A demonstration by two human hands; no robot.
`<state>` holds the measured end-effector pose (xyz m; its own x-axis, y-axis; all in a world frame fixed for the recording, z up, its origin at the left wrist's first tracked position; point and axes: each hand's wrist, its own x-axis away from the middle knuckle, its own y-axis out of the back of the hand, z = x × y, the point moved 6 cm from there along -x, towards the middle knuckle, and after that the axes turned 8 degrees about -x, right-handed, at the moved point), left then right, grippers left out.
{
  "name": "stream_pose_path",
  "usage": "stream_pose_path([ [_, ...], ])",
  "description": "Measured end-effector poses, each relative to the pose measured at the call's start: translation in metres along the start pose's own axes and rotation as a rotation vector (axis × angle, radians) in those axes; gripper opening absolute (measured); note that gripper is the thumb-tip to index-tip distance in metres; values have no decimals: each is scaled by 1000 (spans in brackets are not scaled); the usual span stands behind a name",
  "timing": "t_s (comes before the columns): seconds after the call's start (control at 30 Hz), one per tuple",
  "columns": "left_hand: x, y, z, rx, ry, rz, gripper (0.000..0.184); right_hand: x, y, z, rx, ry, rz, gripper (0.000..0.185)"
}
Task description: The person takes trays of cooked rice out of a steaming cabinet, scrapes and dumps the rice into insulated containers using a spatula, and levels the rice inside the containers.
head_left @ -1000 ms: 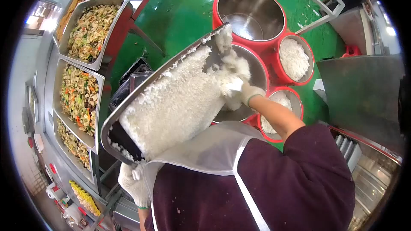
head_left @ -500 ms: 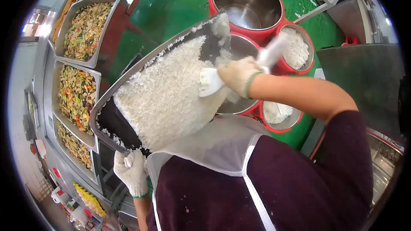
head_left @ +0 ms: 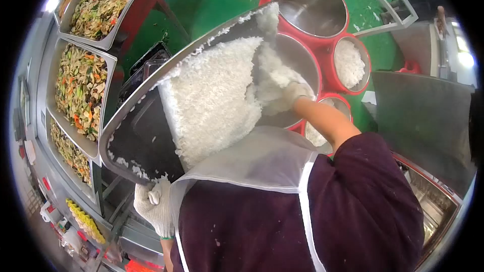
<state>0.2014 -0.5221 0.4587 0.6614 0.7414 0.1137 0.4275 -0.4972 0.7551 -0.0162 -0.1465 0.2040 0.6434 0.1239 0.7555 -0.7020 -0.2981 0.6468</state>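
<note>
A long dark metal tray [head_left: 141, 131] with a thick slab of white rice [head_left: 214, 95] slants across my front, its upper end over a red-rimmed steel pot [head_left: 305, 63]. Gloved, my left hand [head_left: 156, 206] grips the tray's near lower corner. My right hand [head_left: 295, 94], also in a white glove, is closed at the loose rice over that pot. The white scoop seen in it earlier is hidden now, behind rice and the hand. Bare dark metal shows at the tray's lower left end.
Trays of mixed vegetables [head_left: 80, 90] line the left side. An empty red pot [head_left: 308, 2] stands at the top, with two smaller rice-filled pots [head_left: 349, 64] to the right. A metal frame [head_left: 398, 20] and a grey cabinet [head_left: 423, 121] are at the right.
My right hand has gone from the rice slab, with the scoop raised, back down to the pot. The slab has shifted toward the pot, baring more of the tray's lower end.
</note>
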Motion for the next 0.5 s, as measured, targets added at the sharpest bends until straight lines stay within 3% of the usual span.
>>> stream_pose_path([
  [0.07,6,5,2,61,58,-28,9,-19,-45,-48,-194,20,-98,30],
  [0.17,16,10,-5,289,203,-5,8,34,-23,-68,-242,-79,-42,30],
  [0.27,17,10,-5,172,54,-17,8,71,11,-62,-252,-88,65,26],
  [0.3,19,10,-7,142,14,-22,9,89,31,-51,-230,-1,30,25],
  [0.33,20,4,-15,265,124,13,9,109,52,-37,-208,85,-7,24],
  [0.4,18,4,-10,192,67,6,10,144,86,-4,-207,256,-93,25],
  [0.5,19,3,-13,177,87,12,11,144,82,48,-114,455,-183,28],
])
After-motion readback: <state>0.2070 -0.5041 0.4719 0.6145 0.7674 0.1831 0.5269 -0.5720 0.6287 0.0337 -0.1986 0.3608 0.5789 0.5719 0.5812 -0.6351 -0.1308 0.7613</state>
